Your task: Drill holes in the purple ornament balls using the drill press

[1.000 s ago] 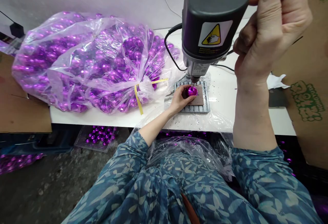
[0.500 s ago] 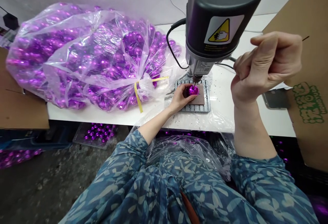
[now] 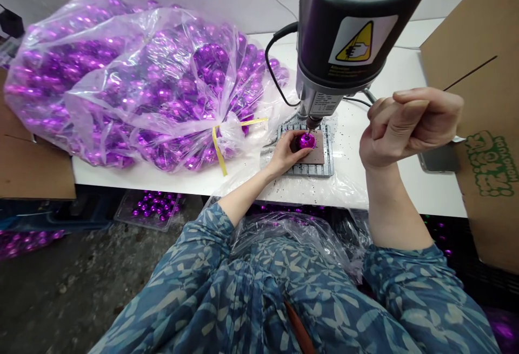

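My left hand (image 3: 287, 155) is closed around a shiny purple ball (image 3: 307, 140), thumb and fingers on its sides. The ball rests on a brown board (image 3: 317, 155) lying on the slotted metal base (image 3: 327, 167) of a drill press (image 3: 357, 35). Directly above it is the drill chuck (image 3: 313, 122), its thin bit at the ball's top; how deep it sits cannot be made out. My right hand (image 3: 409, 124) is raised on the right, fingers curled around the end of the press's metal lever (image 3: 370, 95), most of which the hand hides.
A tied clear bag of purple balls (image 3: 154, 89) fills the left of the white table (image 3: 409, 192). Cardboard boxes stand at the right (image 3: 482, 100) and left (image 3: 36, 159). A phone (image 3: 440, 162) lies by the right box. Below is a plastic bin (image 3: 152, 219) with balls.
My right hand has moved downward and slightly left with the lever. My left hand still holds the ball in the same place under the drill. The view has shifted slightly.
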A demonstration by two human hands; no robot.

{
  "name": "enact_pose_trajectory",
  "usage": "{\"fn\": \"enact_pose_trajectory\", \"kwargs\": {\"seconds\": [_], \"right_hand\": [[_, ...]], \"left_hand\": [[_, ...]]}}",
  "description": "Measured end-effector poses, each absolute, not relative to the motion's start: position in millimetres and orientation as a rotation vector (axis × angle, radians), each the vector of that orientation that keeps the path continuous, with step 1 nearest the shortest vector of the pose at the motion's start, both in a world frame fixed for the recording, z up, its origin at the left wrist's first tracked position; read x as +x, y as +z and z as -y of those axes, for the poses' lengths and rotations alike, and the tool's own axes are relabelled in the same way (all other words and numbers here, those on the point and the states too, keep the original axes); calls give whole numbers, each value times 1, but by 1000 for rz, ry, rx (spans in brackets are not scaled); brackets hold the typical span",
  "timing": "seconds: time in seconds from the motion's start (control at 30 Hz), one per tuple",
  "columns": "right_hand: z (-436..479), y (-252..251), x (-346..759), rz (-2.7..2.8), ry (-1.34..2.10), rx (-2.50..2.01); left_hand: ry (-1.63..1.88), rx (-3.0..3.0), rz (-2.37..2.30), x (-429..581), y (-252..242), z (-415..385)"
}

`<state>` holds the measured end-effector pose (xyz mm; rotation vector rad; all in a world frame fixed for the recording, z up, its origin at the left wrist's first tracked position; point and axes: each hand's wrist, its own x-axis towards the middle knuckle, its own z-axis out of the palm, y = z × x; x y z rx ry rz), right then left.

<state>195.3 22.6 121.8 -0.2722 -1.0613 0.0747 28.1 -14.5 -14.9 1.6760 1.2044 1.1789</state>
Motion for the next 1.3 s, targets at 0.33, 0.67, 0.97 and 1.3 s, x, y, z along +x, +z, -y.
{"fn": "enact_pose_trajectory", "kwargs": {"seconds": [0.33,0.67,0.97,1.3], "right_hand": [[-30,96,202,1062,26,-380],[-19,191,182,1042,237,-421],[-29,203,185,1014,474,-378],[-32,202,184,1016,394,-365]], "left_hand": [[1190,1629,-1193,29,-21,14],[1237,1637,-1258,31,-14,21],[1196,2046,-1102,-3,-6,78],[1086,1542,-2162,-60,20,-83]]}}
